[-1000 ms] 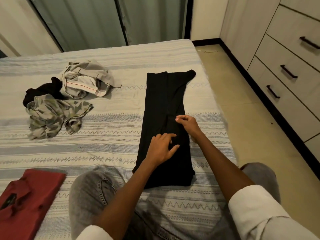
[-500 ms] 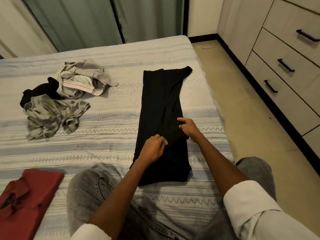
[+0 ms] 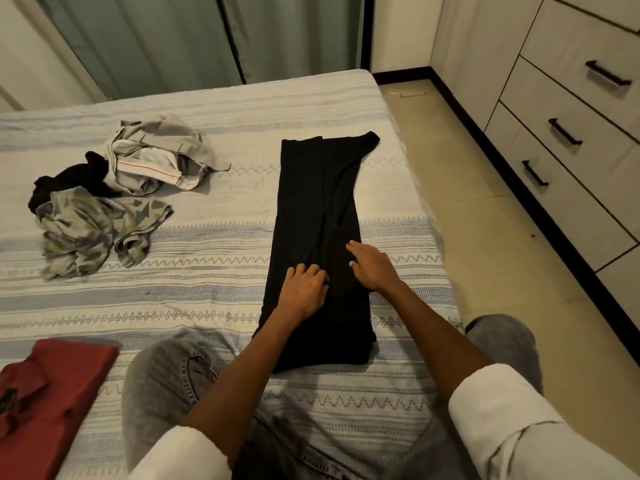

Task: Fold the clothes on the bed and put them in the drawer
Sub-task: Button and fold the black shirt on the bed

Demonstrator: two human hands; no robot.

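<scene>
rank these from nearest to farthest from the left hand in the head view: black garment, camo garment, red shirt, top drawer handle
From the left hand:
1. black garment, directly under it
2. camo garment, off to the left
3. red shirt, near left corner
4. top drawer handle, far right

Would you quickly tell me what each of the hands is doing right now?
Left hand: fingers curled, pinching the black garment at its middle.
Right hand: open, fingers straight, resting flat on the black garment.

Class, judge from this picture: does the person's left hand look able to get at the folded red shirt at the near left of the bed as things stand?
Probably yes. The left hand rests on the black garment, and the red shirt lies on the same side, with only the person's own grey-jeaned knee and bare bedspread between. It would have to let go first.
</scene>
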